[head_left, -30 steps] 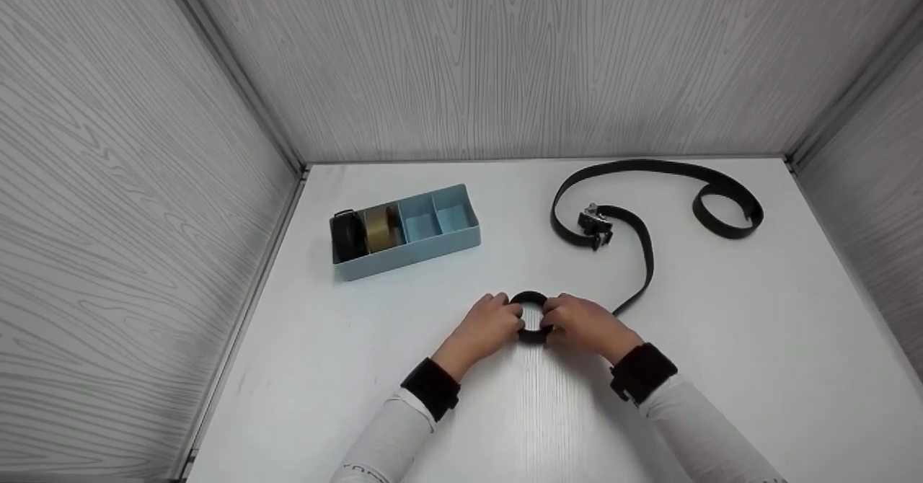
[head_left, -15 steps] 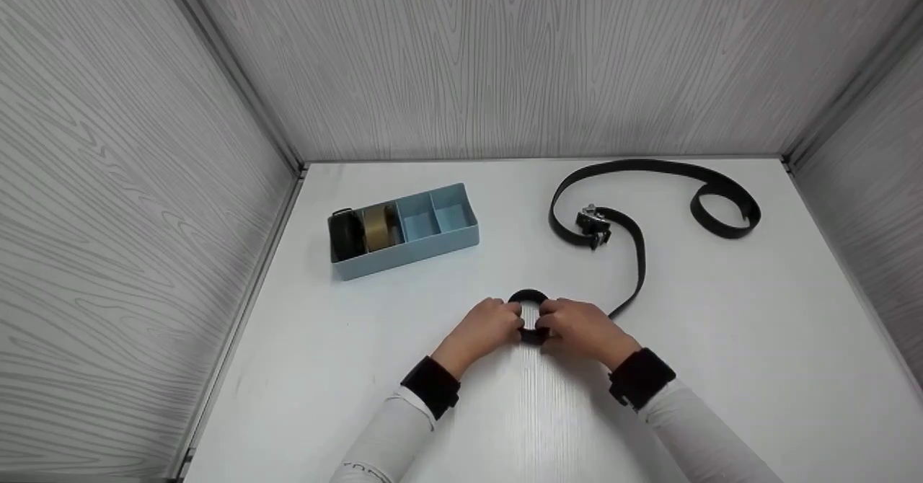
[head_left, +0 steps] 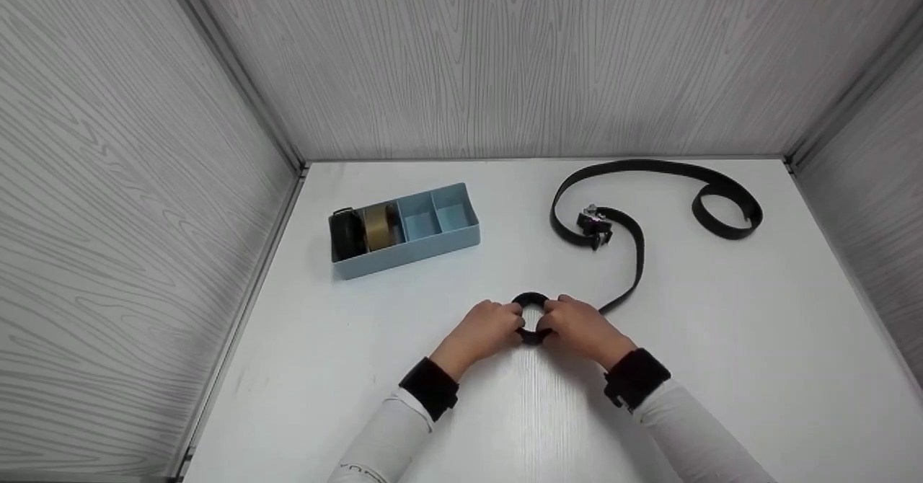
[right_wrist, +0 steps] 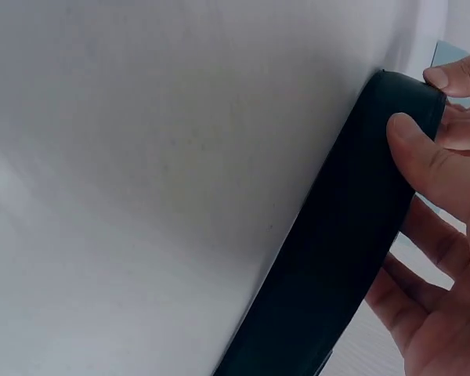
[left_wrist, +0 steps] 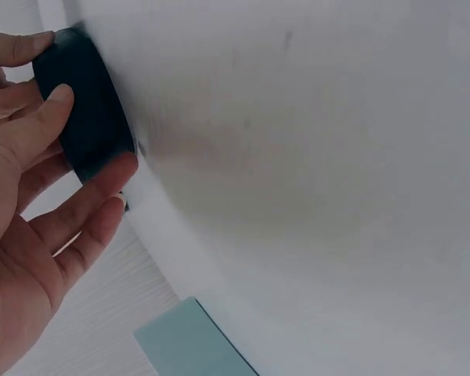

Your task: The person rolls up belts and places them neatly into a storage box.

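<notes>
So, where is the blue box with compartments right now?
In the head view the blue box stands on the white table, left of centre, behind and to the left of the left hand, with two rolled belts in its left compartments.

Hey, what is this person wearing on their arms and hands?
Both hands are bare: left hand, right hand. Each arm wears a long white sleeve, and a wide black band wraps each wrist, right one at. Small dark lettering marks the left sleeve near the bottom edge; it is too small to read.
</notes>
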Action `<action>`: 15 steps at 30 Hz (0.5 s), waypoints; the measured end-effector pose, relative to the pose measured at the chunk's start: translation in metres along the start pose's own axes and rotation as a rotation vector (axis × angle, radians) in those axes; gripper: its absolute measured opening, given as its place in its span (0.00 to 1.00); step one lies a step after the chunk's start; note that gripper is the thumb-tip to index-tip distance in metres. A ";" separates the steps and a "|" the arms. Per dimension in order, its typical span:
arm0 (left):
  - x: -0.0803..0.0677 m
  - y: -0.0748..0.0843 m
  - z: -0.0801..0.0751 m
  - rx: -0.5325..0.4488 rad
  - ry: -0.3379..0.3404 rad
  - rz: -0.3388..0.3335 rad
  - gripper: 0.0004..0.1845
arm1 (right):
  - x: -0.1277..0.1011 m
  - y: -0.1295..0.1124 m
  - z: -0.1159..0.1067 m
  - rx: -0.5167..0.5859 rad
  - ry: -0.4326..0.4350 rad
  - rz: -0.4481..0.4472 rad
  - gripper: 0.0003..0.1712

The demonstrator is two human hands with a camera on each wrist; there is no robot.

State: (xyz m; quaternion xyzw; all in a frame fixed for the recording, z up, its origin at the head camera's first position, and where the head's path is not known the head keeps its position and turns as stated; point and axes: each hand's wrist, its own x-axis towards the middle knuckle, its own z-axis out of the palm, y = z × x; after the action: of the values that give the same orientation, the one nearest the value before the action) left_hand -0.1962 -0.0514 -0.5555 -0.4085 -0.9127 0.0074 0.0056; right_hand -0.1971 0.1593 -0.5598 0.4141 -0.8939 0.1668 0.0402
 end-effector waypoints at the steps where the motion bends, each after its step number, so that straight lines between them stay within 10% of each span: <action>1: 0.000 0.001 0.000 -0.010 0.001 0.001 0.06 | 0.000 -0.001 0.000 -0.008 0.005 0.001 0.05; 15: 0.006 -0.008 0.000 -0.004 0.002 0.075 0.08 | -0.007 0.002 -0.010 0.101 -0.072 0.010 0.12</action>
State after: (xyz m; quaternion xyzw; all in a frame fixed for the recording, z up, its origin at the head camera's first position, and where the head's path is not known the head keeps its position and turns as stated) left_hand -0.2064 -0.0526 -0.5552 -0.4427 -0.8967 0.0054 0.0057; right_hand -0.1950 0.1686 -0.5528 0.4171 -0.8872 0.1970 -0.0139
